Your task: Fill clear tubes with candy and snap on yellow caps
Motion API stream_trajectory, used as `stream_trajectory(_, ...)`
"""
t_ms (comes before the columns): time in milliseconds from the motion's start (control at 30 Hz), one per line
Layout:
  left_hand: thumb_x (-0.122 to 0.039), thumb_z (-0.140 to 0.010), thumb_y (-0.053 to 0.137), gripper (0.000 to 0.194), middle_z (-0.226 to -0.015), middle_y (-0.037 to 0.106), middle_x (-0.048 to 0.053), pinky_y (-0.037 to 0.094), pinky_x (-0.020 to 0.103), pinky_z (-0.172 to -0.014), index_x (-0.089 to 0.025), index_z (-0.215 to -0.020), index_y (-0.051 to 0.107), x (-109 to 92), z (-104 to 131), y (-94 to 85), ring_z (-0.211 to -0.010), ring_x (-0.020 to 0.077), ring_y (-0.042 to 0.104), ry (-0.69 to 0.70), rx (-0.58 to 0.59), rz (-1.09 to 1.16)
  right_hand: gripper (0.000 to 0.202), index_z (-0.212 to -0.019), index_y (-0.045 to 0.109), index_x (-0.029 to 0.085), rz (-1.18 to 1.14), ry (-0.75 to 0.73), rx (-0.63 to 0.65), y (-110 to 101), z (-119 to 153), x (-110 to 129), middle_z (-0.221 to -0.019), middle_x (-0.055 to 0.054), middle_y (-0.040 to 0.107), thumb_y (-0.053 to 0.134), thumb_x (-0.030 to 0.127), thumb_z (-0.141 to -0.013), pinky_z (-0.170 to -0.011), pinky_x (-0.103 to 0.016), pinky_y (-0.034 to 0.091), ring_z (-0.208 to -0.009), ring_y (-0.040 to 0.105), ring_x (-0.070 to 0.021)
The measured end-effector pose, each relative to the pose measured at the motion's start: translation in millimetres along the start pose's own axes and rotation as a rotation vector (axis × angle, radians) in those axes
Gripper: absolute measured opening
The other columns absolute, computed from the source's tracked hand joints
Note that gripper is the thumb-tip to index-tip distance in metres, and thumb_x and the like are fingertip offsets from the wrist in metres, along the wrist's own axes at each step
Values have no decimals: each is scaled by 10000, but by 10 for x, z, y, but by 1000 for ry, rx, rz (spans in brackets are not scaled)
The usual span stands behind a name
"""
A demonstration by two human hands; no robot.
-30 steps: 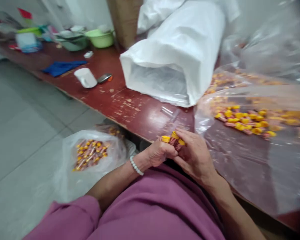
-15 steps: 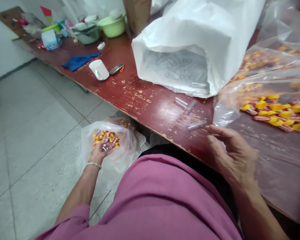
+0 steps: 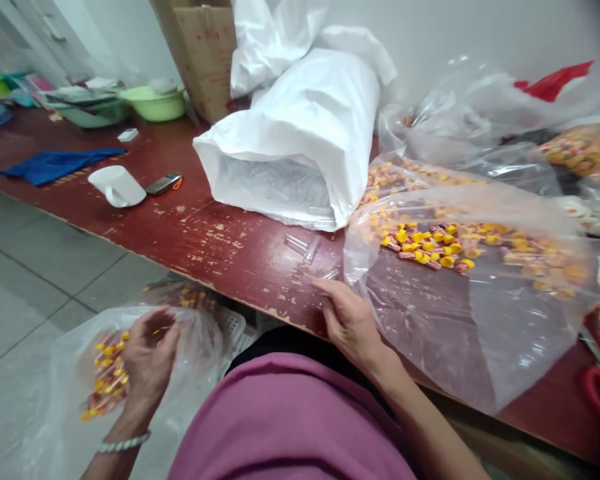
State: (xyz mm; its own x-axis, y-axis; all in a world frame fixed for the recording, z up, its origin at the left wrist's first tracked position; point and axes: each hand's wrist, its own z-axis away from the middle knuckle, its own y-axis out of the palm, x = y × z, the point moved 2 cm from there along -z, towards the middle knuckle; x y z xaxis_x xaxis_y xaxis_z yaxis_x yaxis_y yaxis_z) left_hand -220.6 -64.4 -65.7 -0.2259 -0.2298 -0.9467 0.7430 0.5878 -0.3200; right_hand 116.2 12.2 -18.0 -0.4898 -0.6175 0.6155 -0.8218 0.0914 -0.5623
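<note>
My left hand hovers over a clear plastic bag below the table edge, its fingers curved and apart with nothing visible in them. Inside that bag lie several red-patterned tubes with yellow caps. On the red table my right hand reaches over a clear tube, which it partly covers. Whether the fingers grip it is blurred. Just beyond lie a few more clear tubes. A white sack lies with its mouth towards me, full of such tubes.
Right of the sack, a clear plastic sheet or bag holds more yellow-capped pieces. To the left are a white mug, a phone-like device, a blue cloth and a green basin. A cardboard box stands behind.
The view has swung right. My left hand, palm up with clear pieces in it before, has turned and come up nearer. The right hand has moved left over the clear tube.
</note>
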Motion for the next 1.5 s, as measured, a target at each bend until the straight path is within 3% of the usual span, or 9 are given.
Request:
stream_trajectory(100,-159,-764,567,358,-1115,580,45,447,336,-943,-231,-1115,569,-576,58,673,-1008,205,563,583,201,-285,582,-1278,500,147,255,-21,109,224,-88,-217,-1337,-129,517,363,-45,-746,-1033,-469,409,-1267,443,-239)
stream_trajectory(200,-40,-768,430,503,-1272,524,103,314,420,-1087,-174,-1246,509,-945,-44,1423,-1226,245,434,966,342,-417,586,-1272,507,136,473,45,176,288,-156,-418,-1305,-146,533,383,-48,-730,-1015,-517,390,-1269,409,-290)
stream_trajectory(300,20,-723,392,591,-1363,451,150,274,485,-1095,-117,-1293,470,-1092,-241,2055,-1329,281,303,1098,482,-546,523,-1242,530,137,549,73,241,227,-203,-487,-1163,-155,598,397,-19,-760,-913,-445,461,-1096,500,-279)
stream_trajectory(400,8,-727,407,522,-1206,550,170,343,488,-1018,-112,-1218,537,-1125,-432,2391,-1194,293,434,1101,572,-641,490,-1242,524,138,555,88,252,153,-215,-501,-1115,-140,600,405,10,-784,-851,-399,472,-986,508,-260)
stream_trajectory(633,2,-730,409,398,-838,571,91,464,352,-788,-111,-1033,641,-1194,-678,2301,-819,207,535,1038,556,-572,443,-1260,506,145,537,116,168,150,-188,-557,-1090,-121,590,393,73,-838,-840,-383,432,-946,482,-242)
stream_trajectory(867,49,-650,465,447,-1209,515,104,413,371,-965,-177,-963,690,-1306,-622,2589,-1129,227,488,1268,885,-467,409,-1223,519,152,435,127,118,145,-181,-569,-1095,-118,594,393,75,-841,-855,-378,443,-981,518,-232)
stream_trajectory(1033,8,-730,458,310,-1094,594,97,391,387,-951,-174,-880,658,-1417,-615,2652,-1036,227,511,1306,975,-653,380,-1186,514,138,270,154,-28,64,-179,-573,-1115,-124,579,406,62,-830,-918,-357,449,-1056,524,-211)
stream_trajectory(1200,-204,-832,515,165,-970,627,83,420,368,-873,-166,-964,608,-1407,-367,2372,-949,222,529,1001,941,-444,333,-1159,525,170,69,267,-165,35,-174,-534,-1027,-94,605,491,151,-828,-850,-352,496,-931,585,-192)
stream_trajectory(1500,-276,-793,625,498,-1223,610,113,395,356,-1002,-155,-1265,522,-1106,78,2108,-1134,223,556,330,1191,250,382,-1260,512,145,12,241,-167,215,-129,-338,-1145,-121,628,438,183,-887,-947,-382,475,-1058,585,-207)
